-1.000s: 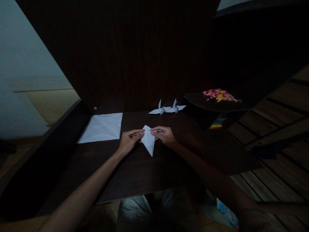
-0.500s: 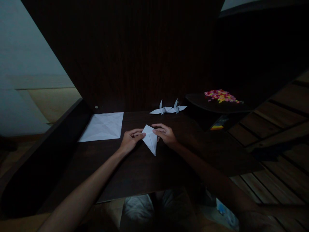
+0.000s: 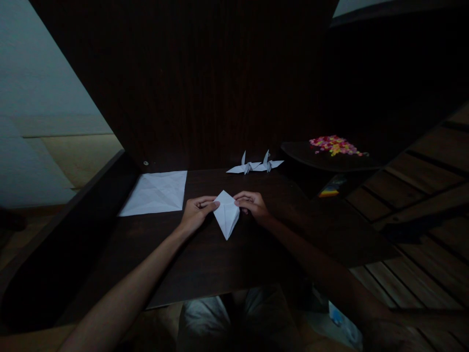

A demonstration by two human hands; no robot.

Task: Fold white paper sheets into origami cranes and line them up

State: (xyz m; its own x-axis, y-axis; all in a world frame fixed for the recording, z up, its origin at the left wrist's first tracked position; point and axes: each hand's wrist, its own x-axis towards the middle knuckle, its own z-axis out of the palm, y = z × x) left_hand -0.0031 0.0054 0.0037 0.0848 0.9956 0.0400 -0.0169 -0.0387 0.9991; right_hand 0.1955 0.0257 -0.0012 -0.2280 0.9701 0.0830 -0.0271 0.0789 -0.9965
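Observation:
Between my hands is a folded white sheet of paper (image 3: pixel 226 214), kite-shaped, its long point toward me and a crease across its upper part. My left hand (image 3: pixel 200 209) pinches its left corner, thumb on top. My right hand (image 3: pixel 252 204) pinches the right corner with thumb and fingers. Behind the paper, two white origami cranes (image 3: pixel 246 167) stand side by side at the back of the dark desk (image 3: pixel 205 269). A creased square sheet (image 3: pixel 156 193) lies flat to the left of my left hand.
A raised dark shelf (image 3: pixel 304 155) at the right holds a heap of small pink, red and yellow pieces (image 3: pixel 335 145). A tall dark panel (image 3: pixel 205 88) rises behind the desk. A low side board (image 3: pixel 76 225) borders the left.
The folded paper has turned slightly, so its lower point has swung left and its right side shows a fold. My right fingers have drawn in from the top edge to the right corner.

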